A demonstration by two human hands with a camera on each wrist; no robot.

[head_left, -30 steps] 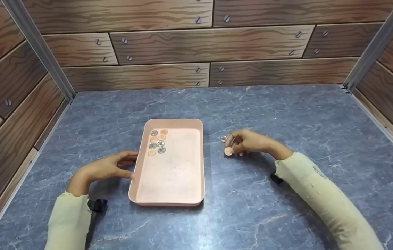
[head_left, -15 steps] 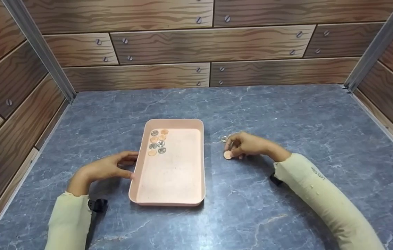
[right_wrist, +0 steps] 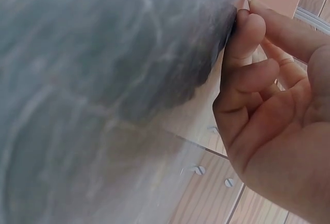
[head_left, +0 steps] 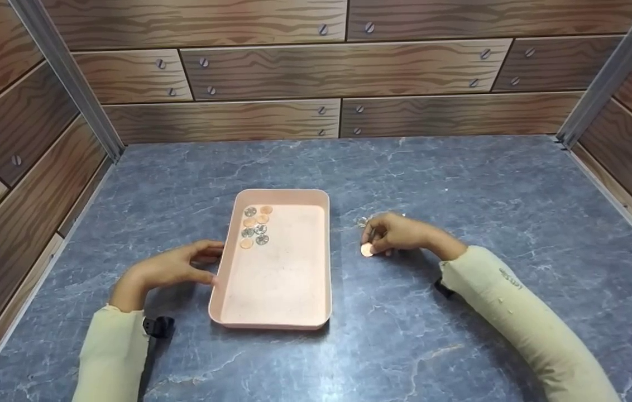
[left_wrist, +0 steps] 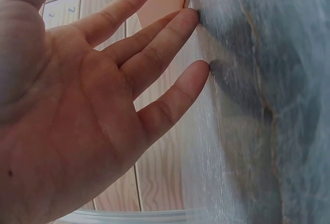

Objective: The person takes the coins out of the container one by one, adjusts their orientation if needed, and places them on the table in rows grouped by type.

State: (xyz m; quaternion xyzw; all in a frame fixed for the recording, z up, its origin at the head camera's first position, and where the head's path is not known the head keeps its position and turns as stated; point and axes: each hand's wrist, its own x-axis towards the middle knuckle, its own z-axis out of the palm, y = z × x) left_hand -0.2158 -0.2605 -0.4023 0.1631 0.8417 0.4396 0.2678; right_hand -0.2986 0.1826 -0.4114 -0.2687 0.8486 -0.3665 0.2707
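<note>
Pinching a copper coin (head_left: 367,249) between thumb and fingers, the right hand (head_left: 394,230) is bent low over the table (head_left: 461,335), to the right of the tray (head_left: 274,285) and apart from it. The grip is narrow, closed on that one coin; whether the coin's lower edge touches the table I cannot tell. Just beyond the fingers, something silver (head_left: 362,222) shows, partly hidden by the hand.

The left hand (head_left: 176,267) holds nothing — its fingers are spread and loosely straight, with the thumb against the tray's left wall and other fingertips reaching the same side farther back.

Inside the tray, eight coins lie flat in a cluster near the far left corner: four silver coins (head_left: 261,229) and four copper coins (head_left: 249,222), some touching. The near part of the tray's pale pink floor is bare.

Both sleeves (head_left: 112,346) are pale green, with a black device (head_left: 158,327) at each wrist. Behind stands a wall (head_left: 271,70) printed with wooden planks and screws.
</note>
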